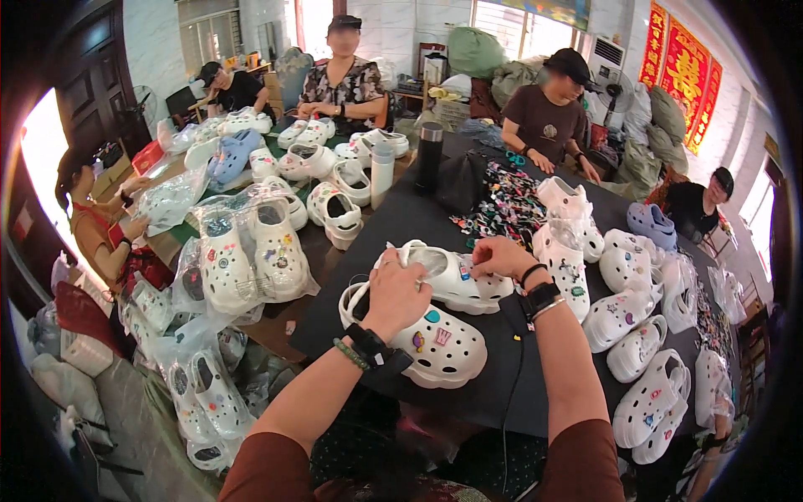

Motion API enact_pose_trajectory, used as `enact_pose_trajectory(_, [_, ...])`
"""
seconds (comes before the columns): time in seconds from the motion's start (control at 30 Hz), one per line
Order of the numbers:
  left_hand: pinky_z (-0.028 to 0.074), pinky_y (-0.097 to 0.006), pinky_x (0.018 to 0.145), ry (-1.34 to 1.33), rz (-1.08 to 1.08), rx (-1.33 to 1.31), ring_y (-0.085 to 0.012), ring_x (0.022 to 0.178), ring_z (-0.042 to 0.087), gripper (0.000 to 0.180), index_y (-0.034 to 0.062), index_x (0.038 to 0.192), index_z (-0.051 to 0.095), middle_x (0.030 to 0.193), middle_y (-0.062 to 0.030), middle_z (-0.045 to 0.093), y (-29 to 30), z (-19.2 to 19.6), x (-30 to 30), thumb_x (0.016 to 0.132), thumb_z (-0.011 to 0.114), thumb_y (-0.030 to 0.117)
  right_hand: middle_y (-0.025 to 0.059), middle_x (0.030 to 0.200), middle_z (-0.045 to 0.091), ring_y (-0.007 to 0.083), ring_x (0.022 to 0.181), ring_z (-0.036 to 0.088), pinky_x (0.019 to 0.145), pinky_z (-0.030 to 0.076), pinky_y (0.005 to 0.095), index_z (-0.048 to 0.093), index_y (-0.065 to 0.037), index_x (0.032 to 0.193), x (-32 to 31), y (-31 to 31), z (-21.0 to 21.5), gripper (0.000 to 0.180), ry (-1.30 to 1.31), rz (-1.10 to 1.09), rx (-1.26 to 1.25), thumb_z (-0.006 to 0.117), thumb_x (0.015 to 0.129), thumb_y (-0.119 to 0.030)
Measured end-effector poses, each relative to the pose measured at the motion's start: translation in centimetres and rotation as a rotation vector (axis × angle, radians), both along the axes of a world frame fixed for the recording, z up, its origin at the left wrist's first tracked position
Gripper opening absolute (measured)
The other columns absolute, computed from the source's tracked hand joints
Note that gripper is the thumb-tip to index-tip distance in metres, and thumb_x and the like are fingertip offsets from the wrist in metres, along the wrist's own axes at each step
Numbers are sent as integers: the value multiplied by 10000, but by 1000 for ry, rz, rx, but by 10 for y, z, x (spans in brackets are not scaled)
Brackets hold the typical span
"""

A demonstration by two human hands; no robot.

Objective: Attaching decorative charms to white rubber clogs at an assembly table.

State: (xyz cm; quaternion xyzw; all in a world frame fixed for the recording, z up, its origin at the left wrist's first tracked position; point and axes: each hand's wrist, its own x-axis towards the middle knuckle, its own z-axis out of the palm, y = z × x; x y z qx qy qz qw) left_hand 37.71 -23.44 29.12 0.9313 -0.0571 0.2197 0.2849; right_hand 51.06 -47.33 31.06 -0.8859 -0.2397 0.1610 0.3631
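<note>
Before me on the black tabletop lies a white clog (pixel 481 294) with holes in its upper and a few small coloured charms. My left hand (pixel 400 293) grips it around the heel opening. My right hand (pixel 502 257) is closed in a pinch over its upper, beside a small charm; what the fingertips hold is hidden. Nearer to me, under my left wrist, sits a second white clog (pixel 447 361) with a teal heart, a pink piece and other charms in its holes. Its heel part is partly covered by my left hand and wrist.
A heap of loose colourful charms (pixel 506 201) lies beyond my right hand. White clogs (pixel 623 316) line the table's right side. Bagged clogs (pixel 251 259) crowd the left. A dark bottle (pixel 429 155) and a pale bottle (pixel 382 174) stand ahead. Several people sit around the tables.
</note>
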Motion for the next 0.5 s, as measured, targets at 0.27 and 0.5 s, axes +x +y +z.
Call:
enact_pose_trajectory(0.27, [393,-459,933,-29,20,45,-362,1088,527,269,119,1010,713,1213,-222,461,3,-7,2,769,643,215,91,780,664,198,746,638,702,507,325,697,-29,834,-25,3,-14,161,-337,-51,151,774,732,-126])
enact_pose_trajectory(0.5, [356,-506,1016,121,-27,-43,-402,1244,449,298,84,1028,706,1268,-271,450,1,11,-4,783,623,231,156,795,612,339,783,602,710,486,412,632,1,775,-41,14,-29,73,-705,-102,133,672,779,-60])
